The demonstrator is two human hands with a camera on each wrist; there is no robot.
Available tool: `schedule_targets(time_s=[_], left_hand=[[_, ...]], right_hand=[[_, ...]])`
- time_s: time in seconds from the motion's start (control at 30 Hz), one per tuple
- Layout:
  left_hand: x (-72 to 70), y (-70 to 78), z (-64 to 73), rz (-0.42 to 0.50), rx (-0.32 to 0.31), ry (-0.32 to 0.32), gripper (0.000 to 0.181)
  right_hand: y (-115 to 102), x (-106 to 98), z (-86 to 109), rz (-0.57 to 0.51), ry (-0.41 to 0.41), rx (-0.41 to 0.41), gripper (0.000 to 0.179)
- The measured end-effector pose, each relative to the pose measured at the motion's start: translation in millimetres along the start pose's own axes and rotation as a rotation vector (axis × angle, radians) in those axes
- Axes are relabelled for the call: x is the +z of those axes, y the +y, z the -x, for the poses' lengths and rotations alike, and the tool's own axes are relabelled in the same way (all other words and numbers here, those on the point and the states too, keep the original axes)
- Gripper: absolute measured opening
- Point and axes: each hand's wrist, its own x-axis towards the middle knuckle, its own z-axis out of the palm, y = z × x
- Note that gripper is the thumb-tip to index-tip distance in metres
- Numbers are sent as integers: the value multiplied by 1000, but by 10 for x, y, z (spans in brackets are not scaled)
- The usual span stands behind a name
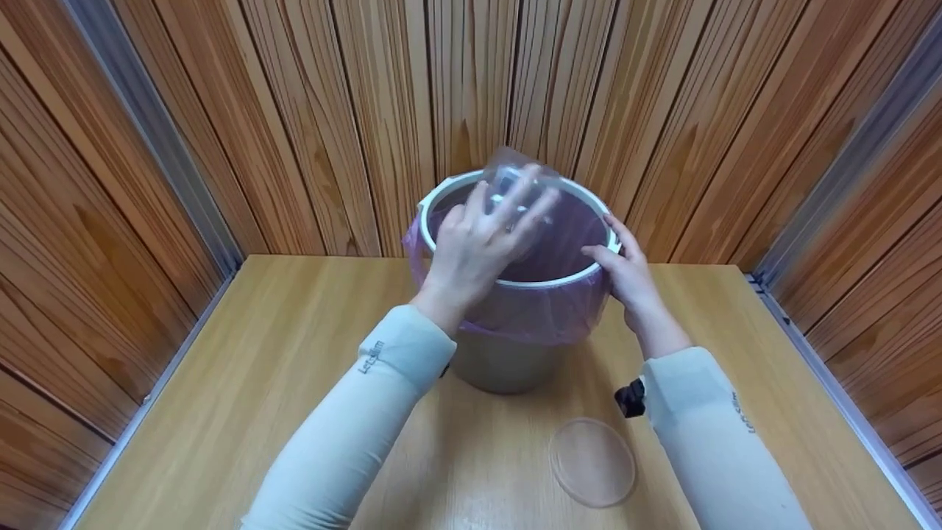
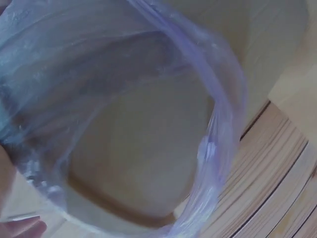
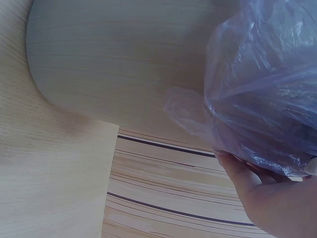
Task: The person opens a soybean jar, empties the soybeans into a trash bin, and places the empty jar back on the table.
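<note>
A bin (image 1: 508, 364) stands on the table, lined with a thin purple plastic bag (image 1: 544, 313) folded over its white rim (image 1: 541, 283). Above the opening, my left hand (image 1: 486, 239) holds a clear plastic container (image 1: 508, 158), its fingers spread over it and blurred. The container's lower part is hidden behind the fingers. On the right side, my right hand (image 1: 629, 269) grips the rim through the bag, thumb inside and fingers outside. In the right wrist view this hand (image 3: 277, 203) lies against the crinkled bag (image 3: 262, 109).
A clear round lid (image 1: 592, 462) lies flat on the wooden table (image 1: 316, 353), in front of the bin and near the right forearm. Wood-panelled walls (image 1: 383, 110) enclose the back and both sides, with the back wall close behind the bin.
</note>
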Motion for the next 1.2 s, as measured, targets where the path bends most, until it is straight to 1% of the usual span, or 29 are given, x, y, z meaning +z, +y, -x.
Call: schedule_targets(time_s=[0.07, 0.13, 0.17, 0.23, 0.27, 0.33, 0.4, 0.47, 0.53, 0.63, 0.73, 0.83, 0.87, 0.97, 1.03, 1.07, 1.2], left_hand=[[22, -15, 19, 29, -44, 24, 62], [25, -22, 28, 34, -53, 23, 62], [23, -21, 28, 25, -41, 16, 63], [6, -12, 18, 2, 24, -2, 65], [-12, -7, 9, -15, 60, -21, 68], [-43, 3, -15, -52, 110, -61, 71], [-62, 10, -39, -82, 146, -99, 73], [-79, 17, -59, -97, 152, -118, 73], [-70, 22, -69, -83, 132, -112, 70], [-68, 30, -59, -35, 81, -115, 70], [-71, 25, -36, -12, 44, -124, 73], [-56, 25, -16, 9, 20, -100, 73], [-48, 24, -11, 36, 4, -90, 71], [-14, 13, 4, 118, -70, -67, 66], [8, 1, 18, 166, -120, -56, 66], [17, -6, 24, 186, -142, -55, 67], [34, -39, 66, 270, -225, -81, 84]], right_hand=[[52, -16, -36, 3, 3, -4, 70], [95, -24, -61, 7, 3, -6, 70], [109, -25, -69, 4, 2, -6, 70], [122, -25, -76, -5, 2, 0, 71], [123, -24, -78, -7, 2, 1, 71], [112, -22, -80, -7, 3, 2, 71], [93, -21, -89, -12, 7, 1, 70], [72, -22, -98, -15, 8, 3, 70], [63, -28, -107, -20, 13, 7, 70], [60, -44, -103, -15, 18, 9, 70], [68, -48, -99, -11, 15, 4, 71], [74, -51, -99, -4, 19, 2, 70], [76, -52, -99, -5, 21, 2, 70], [84, -56, -98, 1, 27, 0, 70], [88, -55, -97, 0, 27, -5, 70], [90, -54, -96, 0, 25, -7, 69], [93, -48, -100, -8, 19, -9, 70]])
